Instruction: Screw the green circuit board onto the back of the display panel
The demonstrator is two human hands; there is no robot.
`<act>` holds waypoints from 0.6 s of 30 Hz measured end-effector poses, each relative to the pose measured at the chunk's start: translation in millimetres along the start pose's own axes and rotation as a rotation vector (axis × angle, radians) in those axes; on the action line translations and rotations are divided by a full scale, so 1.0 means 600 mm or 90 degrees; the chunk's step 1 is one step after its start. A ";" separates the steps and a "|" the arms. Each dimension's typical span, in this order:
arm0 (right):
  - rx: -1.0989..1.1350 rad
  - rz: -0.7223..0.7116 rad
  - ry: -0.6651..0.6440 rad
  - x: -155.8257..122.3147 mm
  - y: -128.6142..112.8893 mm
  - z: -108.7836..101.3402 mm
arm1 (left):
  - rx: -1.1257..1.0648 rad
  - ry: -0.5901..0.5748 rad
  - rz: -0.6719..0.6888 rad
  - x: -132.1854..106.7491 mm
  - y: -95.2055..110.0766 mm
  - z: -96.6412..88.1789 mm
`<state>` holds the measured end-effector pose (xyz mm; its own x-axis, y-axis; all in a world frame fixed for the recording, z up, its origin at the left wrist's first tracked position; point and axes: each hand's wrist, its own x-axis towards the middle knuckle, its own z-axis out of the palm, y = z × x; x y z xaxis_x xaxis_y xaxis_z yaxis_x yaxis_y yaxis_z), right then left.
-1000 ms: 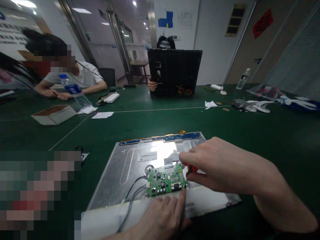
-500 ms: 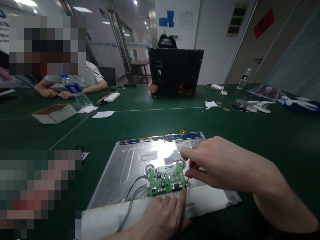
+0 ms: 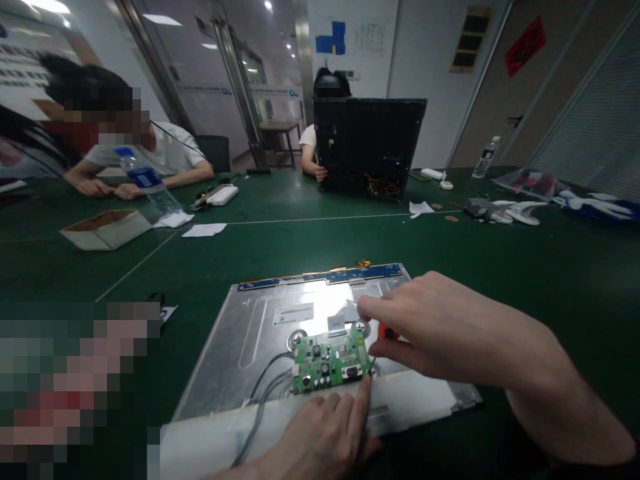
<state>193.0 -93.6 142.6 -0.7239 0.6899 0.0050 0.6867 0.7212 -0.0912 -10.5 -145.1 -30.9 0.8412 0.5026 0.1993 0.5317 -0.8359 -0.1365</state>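
One green circuit board: looks light, stiff, fragile; hold by edges. Grips screwdriver in right hand; rests left hand, unclenched, alongside.

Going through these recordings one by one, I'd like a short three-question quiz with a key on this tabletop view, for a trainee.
1. Which hand holds the red-handled, thin-shafted tool? A) left B) right C) both
2. True or false: the narrow blue circuit strip lies along the far edge of the flat silver metal panel.
3. Fill in: from the wearer's view, the grey cables leave the rectangular green circuit board on its ____ side.

Key: 1. B, the right hand. 2. True. 3. Left.
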 end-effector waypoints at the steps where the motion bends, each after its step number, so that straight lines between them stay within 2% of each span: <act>1: 0.007 -0.003 -0.006 -0.001 0.000 -0.001 | 0.002 0.003 0.000 0.000 0.000 0.000; 8: 0.033 -0.042 -0.019 -0.003 -0.001 -0.003 | -0.025 0.029 -0.004 -0.002 -0.001 0.002; 14: 0.002 -0.006 -0.008 -0.002 -0.004 -0.002 | -0.038 0.012 -0.010 0.000 0.000 0.001; 18: 0.007 -0.024 -0.024 -0.003 -0.004 -0.005 | -0.043 -0.007 -0.015 0.001 0.000 -0.001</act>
<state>192.8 -96.2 146.1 -0.7515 0.6591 -0.0291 0.6582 0.7459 -0.1024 -10.2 -144.9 -30.1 0.8302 0.5239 0.1902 0.5433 -0.8370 -0.0658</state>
